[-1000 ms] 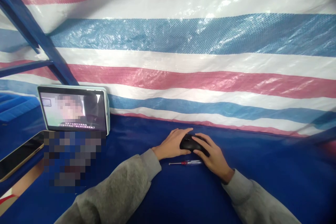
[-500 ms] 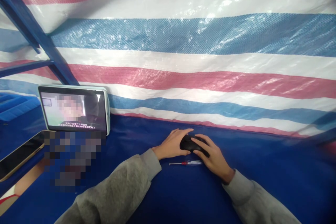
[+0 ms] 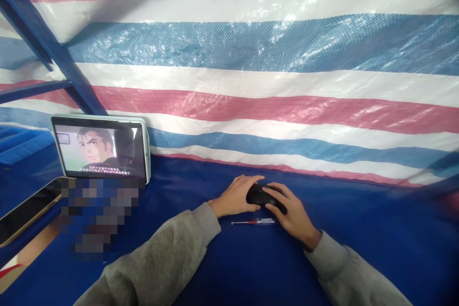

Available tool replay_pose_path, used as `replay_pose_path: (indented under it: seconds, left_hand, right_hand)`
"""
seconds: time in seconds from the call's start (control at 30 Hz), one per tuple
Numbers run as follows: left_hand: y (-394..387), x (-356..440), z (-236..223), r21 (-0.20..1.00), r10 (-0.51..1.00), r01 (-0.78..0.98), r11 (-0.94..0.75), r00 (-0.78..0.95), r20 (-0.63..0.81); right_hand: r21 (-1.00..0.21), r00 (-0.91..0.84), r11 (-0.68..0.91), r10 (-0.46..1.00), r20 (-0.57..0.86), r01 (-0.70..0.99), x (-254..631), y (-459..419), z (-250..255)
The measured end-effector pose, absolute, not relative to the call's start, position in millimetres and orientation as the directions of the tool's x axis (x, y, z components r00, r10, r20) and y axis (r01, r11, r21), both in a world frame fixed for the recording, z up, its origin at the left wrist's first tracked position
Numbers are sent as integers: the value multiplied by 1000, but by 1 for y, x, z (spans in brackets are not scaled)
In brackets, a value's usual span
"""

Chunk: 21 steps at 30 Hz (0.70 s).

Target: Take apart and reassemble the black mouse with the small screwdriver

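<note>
A black computer mouse (image 3: pixel 266 197) rests on the blue tabletop (image 3: pixel 251 267) between my two hands. My left hand (image 3: pixel 237 195) grips its left end, thumb on the near side and fingers on the far side. Around the other end curls my right hand (image 3: pixel 291 210), with fingers over the top and far edge. Just below the mouse lies a small screwdriver (image 3: pixel 254 222) with a clear and red handle, its thin shaft pointing left. Neither hand touches its visible part.
A tablet (image 3: pixel 100 150) in a pale case stands at the back left, playing a subtitled cartoon. A phone (image 3: pixel 32 210) lies nearer on the left, beside a blurred patch. Striped plastic sheeting (image 3: pixel 251 48) hangs behind the table; a blue metal frame (image 3: pixel 53 48) rises at left.
Both hands stay almost still on the mouse. The whole view has shifted very slightly, and the picture on the tablet shows without its blur.
</note>
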<state>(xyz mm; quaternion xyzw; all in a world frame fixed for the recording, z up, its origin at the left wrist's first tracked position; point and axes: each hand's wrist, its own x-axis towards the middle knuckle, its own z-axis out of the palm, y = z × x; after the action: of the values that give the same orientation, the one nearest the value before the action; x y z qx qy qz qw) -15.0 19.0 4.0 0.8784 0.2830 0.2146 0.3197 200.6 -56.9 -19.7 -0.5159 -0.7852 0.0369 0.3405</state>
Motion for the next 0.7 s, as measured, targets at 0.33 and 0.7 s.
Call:
replay_pose_path:
  seconds: [0.33, 0.7]
  left_hand:
    - [18, -15, 5, 676, 624, 341, -653, 749, 224]
    - [18, -15, 6, 682, 636, 364, -635, 748, 193]
  right_hand:
    - [-398, -252, 469, 837, 486, 788, 195, -57, -19]
    - [-466, -154, 420, 848, 507, 779, 201, -59, -19]
